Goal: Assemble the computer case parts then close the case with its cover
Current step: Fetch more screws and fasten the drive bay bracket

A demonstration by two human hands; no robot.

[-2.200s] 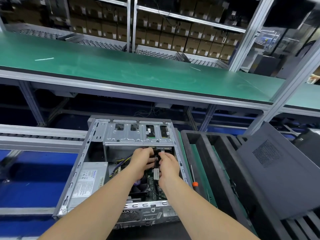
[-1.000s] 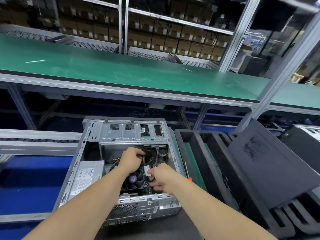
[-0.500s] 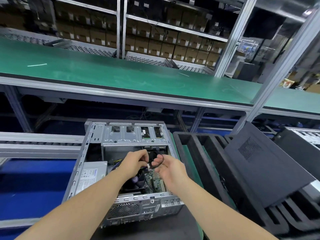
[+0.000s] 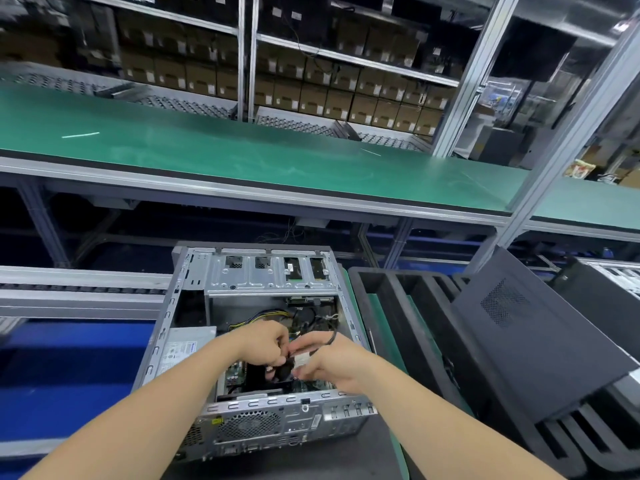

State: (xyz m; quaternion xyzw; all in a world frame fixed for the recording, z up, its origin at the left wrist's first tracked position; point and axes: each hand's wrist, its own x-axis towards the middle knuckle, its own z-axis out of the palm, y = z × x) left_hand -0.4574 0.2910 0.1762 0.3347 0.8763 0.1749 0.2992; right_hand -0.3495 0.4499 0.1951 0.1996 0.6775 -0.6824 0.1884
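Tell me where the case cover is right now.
Head view, right side: the black cover leans tilted in the black foam rack, just right of the open case and not yet on it.

There is one open computer case (image 4: 165,327), and in it one power supply (image 4: 187,351) and one drive plate (image 4: 270,284) with four cutouts. Two hands are over it, the left hand (image 4: 263,344) and the right hand (image 4: 329,362), with one white connector (image 4: 300,360) and one black cable loop (image 4: 332,337). To the right stand one foam rack (image 4: 391,306) and one black cover (image 4: 540,341). One further case (image 4: 620,275) shows at the edge (only partly in view). The cardboard boxes (image 4: 346,102) are too many to count.
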